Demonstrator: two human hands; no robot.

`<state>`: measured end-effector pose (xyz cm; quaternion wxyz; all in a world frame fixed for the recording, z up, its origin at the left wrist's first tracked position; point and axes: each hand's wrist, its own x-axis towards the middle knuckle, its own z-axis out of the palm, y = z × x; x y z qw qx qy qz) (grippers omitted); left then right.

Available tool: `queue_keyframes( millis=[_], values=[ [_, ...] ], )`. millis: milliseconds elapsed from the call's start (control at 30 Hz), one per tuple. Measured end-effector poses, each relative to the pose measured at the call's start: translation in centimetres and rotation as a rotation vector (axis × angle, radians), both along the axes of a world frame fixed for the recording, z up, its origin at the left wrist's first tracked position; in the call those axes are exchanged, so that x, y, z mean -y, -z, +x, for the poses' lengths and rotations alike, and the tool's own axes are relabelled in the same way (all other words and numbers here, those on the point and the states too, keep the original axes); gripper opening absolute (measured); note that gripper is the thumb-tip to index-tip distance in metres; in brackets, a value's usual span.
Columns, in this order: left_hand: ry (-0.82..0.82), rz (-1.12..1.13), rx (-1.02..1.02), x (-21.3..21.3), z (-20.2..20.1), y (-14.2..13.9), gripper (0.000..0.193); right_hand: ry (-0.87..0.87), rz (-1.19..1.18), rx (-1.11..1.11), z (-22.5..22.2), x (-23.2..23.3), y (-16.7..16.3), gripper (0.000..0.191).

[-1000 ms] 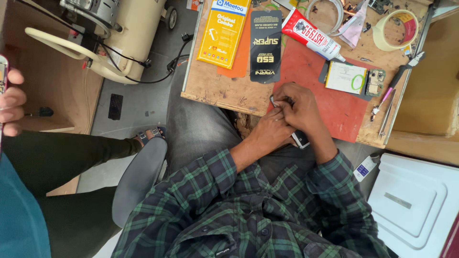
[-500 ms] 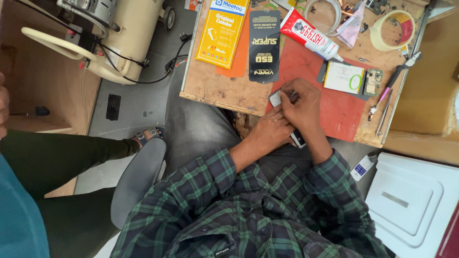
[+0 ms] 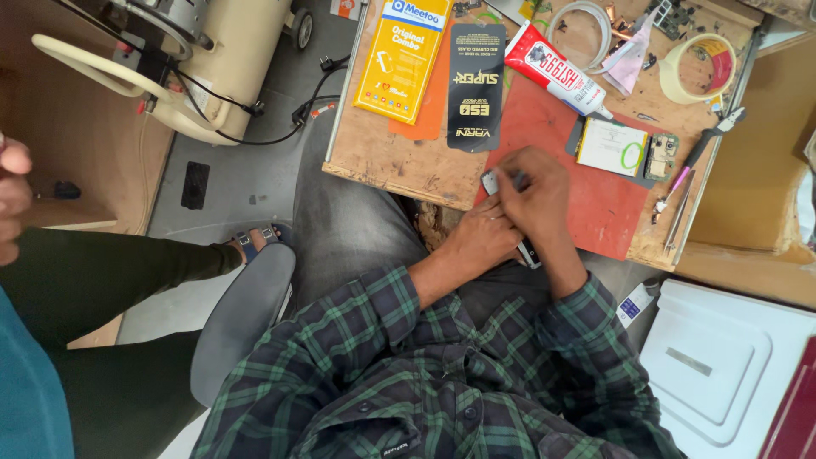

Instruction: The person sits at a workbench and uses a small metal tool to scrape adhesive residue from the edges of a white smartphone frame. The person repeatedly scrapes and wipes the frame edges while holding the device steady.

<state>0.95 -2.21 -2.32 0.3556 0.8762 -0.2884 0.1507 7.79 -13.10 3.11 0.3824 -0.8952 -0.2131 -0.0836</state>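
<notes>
Hands meet at the near edge of the bench (image 3: 382, 161), over the red mat (image 3: 608, 204). The right hand (image 3: 535, 200) is curled shut around a phone (image 3: 491, 181), whose pale upper corner shows past the fingertips at the mat's left border and whose dark lower end peeks out below the wrist, off the mat's near edge. The left hand (image 3: 476, 242) is closed against the right one from the left, its fingers pressed to the phone's underside; how firmly it grips cannot be told.

Left of the mat lie a black packet (image 3: 476, 85) and, further left, a yellow packet (image 3: 404, 59) over an orange sheet (image 3: 429, 102). At the mat's far edge lies a red-and-white glue tube (image 3: 557, 76), nozzle towards the right. On the mat's right part sit a white card (image 3: 612, 146) and a small green circuit board (image 3: 661, 155). Beyond the mat's right edge lie tweezers (image 3: 676, 223) and a tape roll (image 3: 697, 68) near the bench's far right corner.

Well left of the mat, a seated person's leg in dark trousers (image 3: 127, 272) and a sandalled foot (image 3: 255, 242) rest by a grey stool (image 3: 242, 314), with another hand (image 3: 13, 195) at the frame's left edge.
</notes>
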Motion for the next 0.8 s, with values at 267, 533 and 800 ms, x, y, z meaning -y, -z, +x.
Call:
queue_keyframes(
  millis=[267, 533, 800],
  values=[
    [-0.004, 0.044, 0.059, 0.1, -0.1, -0.1, 0.062, 0.160, 0.046, -0.037, 1.0, 0.6, 0.2, 0.011],
    [-0.017, 0.114, 0.000, 0.6, -0.3, 1.3, 0.063, 0.134, -0.003, -0.017, 0.6, 0.6, 0.1, 0.005],
    [0.007, 0.078, 0.052, 0.0, -0.2, 0.6, 0.070, 0.196, 0.000, 0.023, 0.7, 0.7, -1.7, 0.010]
  ],
)
